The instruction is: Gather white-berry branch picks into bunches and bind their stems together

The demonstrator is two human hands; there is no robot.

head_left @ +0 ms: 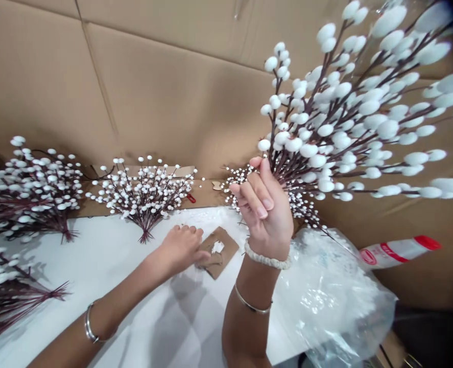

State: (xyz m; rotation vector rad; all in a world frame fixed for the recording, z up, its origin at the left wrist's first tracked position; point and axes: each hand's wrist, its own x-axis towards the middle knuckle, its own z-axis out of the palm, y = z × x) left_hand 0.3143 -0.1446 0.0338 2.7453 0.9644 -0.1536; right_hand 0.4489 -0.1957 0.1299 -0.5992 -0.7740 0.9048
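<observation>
Cardboard sheets (50, 87) line the wall behind a white desk (96, 260). At the far left, two sprays of white buds on dark red stems (29, 197) lie on the desk, one above the other, their stems drawn together into narrow bases. Just right of them sits a smaller spray (144, 202), its buds fanned out toward the wall. Behind it, on a brown ledge, lies a small red object (190, 198), too small to identify. Nearer the middle, the left hand (182, 249), with a metal bangle (90, 323) on its wrist, reaches low across the desk. Its fingers lie close together, with the fingertips at a brown card (226, 255) that carries a white scrap (217, 247); whether they pinch the card, I cannot tell. The right hand (264, 209) is raised clear of the desk, its fingers curled and pressed around the stems of a large spray (349, 112), whose white buds fan up and to the right. A beaded bracelet (266, 258) circles that wrist. Below and right of it lies a crumpled plastic bag (333, 301), and beyond that a white-and-red tube (397, 251) rests against the cardboard.
</observation>
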